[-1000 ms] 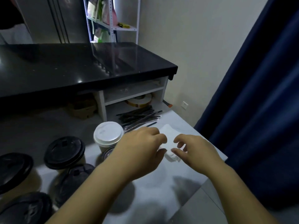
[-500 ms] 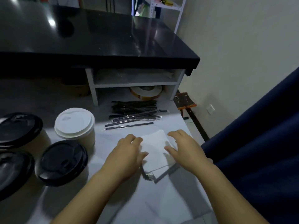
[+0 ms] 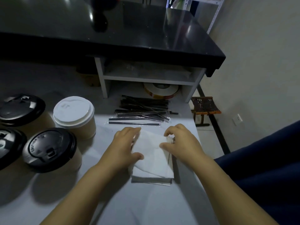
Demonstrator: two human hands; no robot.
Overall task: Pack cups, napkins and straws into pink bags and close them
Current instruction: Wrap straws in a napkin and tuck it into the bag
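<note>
A stack of white napkins [image 3: 152,163] lies on the white table [image 3: 123,205], with the top sheet lifted and rumpled. My left hand [image 3: 125,146] presses on the stack's left side, thumb on the top napkin. My right hand [image 3: 180,142] pinches the top napkin's right edge between thumb and fingers. Beyond the hands lies a pile of black wrapped straws [image 3: 142,111]. To the left stand paper cups: one with a white lid [image 3: 73,111] and several with black lids [image 3: 48,146]. No pink bag is in view.
A white shelf unit [image 3: 149,78] under a black counter [image 3: 113,33] stands behind the straws, with a tape roll [image 3: 160,90] inside. The table's right edge drops off beside my right hand; a small stool [image 3: 205,105] and a dark blue curtain [image 3: 263,168] lie beyond.
The camera has tilted down and closer. My hands spread across the napkin stack, and my right hand has pinched up the top napkin's right edge.
</note>
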